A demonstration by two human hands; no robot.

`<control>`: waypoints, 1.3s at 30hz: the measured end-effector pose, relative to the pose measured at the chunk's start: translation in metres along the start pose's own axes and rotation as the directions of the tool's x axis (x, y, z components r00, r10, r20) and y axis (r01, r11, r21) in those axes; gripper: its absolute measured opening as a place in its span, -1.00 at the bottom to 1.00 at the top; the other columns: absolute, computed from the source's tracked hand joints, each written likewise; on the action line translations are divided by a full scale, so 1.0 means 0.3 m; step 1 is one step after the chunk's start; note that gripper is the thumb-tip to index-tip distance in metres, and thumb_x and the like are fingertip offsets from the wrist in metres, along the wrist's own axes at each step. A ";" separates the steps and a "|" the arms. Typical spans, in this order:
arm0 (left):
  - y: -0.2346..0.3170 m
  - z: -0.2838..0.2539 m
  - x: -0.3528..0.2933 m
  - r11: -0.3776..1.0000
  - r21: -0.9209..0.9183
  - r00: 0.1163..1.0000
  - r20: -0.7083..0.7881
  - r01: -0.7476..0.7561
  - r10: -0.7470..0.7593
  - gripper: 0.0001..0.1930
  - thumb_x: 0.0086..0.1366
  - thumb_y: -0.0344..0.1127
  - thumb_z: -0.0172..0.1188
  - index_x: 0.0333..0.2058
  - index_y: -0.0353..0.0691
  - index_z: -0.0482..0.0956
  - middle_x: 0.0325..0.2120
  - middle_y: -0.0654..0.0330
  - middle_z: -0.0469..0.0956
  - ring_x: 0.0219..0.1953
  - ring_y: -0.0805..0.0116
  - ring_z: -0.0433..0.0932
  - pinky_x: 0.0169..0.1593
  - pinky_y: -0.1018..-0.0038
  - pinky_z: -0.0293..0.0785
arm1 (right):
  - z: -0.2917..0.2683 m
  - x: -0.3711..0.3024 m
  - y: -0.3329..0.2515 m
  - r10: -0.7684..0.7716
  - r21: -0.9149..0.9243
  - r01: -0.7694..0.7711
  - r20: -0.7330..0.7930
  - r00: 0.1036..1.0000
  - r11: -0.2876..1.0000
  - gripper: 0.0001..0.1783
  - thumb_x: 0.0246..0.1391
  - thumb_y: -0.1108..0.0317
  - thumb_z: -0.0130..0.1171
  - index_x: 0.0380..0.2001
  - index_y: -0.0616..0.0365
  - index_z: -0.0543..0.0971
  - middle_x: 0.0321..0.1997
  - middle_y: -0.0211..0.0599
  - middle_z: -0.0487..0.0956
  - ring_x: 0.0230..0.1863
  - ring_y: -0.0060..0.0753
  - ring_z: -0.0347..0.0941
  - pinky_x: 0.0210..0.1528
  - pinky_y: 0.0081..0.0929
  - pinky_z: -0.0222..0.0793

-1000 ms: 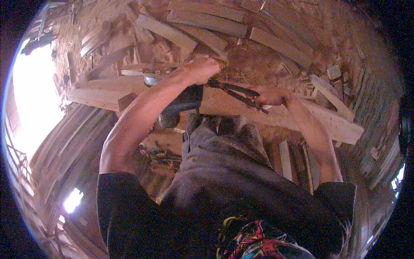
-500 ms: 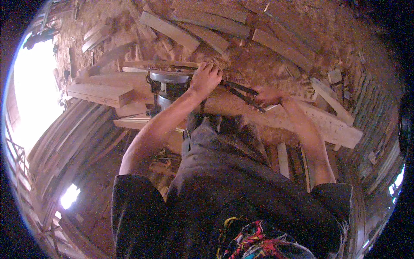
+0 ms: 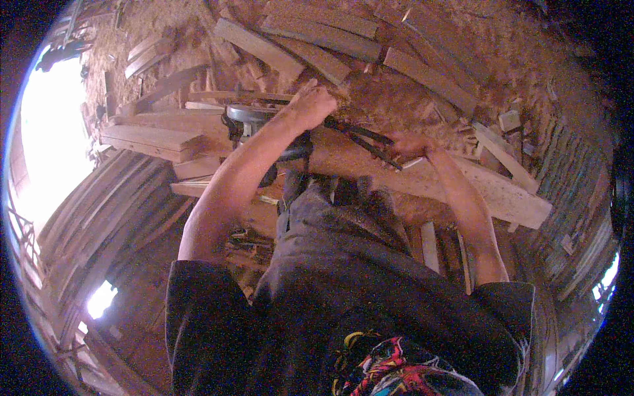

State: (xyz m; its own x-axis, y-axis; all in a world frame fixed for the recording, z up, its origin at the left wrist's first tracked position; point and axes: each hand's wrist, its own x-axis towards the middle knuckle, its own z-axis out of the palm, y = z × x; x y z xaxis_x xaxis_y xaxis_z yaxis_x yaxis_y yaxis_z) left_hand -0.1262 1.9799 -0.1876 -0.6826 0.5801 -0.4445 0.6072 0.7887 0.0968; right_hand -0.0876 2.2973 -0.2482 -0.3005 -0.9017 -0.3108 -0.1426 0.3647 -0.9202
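Note:
My left hand [image 3: 314,105] is closed, knuckles up, at the far side of the work spot; what its fingers hold, if anything, is hidden. Beside it begins a dark tool with two long bars [image 3: 366,136], spreading apart toward the right like plier handles. My right hand [image 3: 411,145], dim and partly in shadow, is wrapped round the bars' right end. Under my left forearm sits a grey round-bodied machine [image 3: 246,115] with dark fittings, partly covered by the arm. A thick timber [image 3: 502,195] runs from beneath the tool out to the right.
Stacked planks [image 3: 155,142] lie to the left of the machine. Several loose boards [image 3: 323,36] are strewn over sawdust beyond my hands. Long strips of wood [image 3: 112,204] are piled at left, with another stack [image 3: 561,178] at far right. A small wood block [image 3: 509,120] lies near it.
My left hand has moved slightly farther away and turned, and its forearm now covers more of the grey machine. My right hand stays on the dark bars, nearly unmoved.

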 end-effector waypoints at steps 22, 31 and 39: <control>-0.135 0.178 0.085 0.966 -0.143 0.945 0.216 -0.217 0.244 -0.69 0.12 -0.51 0.16 -0.14 -0.28 0.68 -0.01 -0.15 0.62 0.10 -0.15 0.57 0.17 0.00 0.50 | -0.046 0.090 0.078 0.067 0.248 -0.139 0.276 0.959 0.959 -0.49 0.01 0.16 0.48 -0.04 0.19 0.57 -0.09 -0.32 0.61 -0.07 -0.30 0.53 0.02 -0.25 0.50; 0.006 -0.076 -0.020 0.994 -0.103 0.993 0.101 -0.044 0.054 -0.61 0.11 -0.45 0.28 -0.02 -0.17 0.64 -0.06 0.03 0.66 0.16 0.03 0.56 0.33 -0.08 0.31 | -0.060 0.106 0.128 0.053 0.246 -0.128 0.293 0.955 0.961 -0.49 -0.01 0.17 0.50 -0.06 0.19 0.57 -0.13 -0.31 0.61 -0.10 -0.32 0.51 -0.01 -0.25 0.48; 0.078 0.106 -0.075 0.986 0.163 0.964 -0.264 0.024 0.020 -0.69 0.19 -0.28 0.25 -0.08 -0.15 0.65 -0.16 0.10 0.66 0.03 0.10 0.62 0.17 0.16 0.53 | -0.073 0.118 0.131 0.030 0.226 -0.106 0.316 0.948 0.968 -0.50 -0.02 0.18 0.51 -0.09 0.20 0.57 -0.17 -0.31 0.61 -0.12 -0.34 0.50 -0.03 -0.25 0.46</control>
State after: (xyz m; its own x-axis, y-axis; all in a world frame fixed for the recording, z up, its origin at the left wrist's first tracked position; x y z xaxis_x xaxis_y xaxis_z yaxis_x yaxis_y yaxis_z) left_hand -0.0838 1.9787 -0.2038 -0.7532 0.6292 -0.1920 0.6489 0.7585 -0.0598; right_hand -0.1244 2.2847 -0.2901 0.0093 -0.9175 -0.3977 0.1064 0.3964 -0.9119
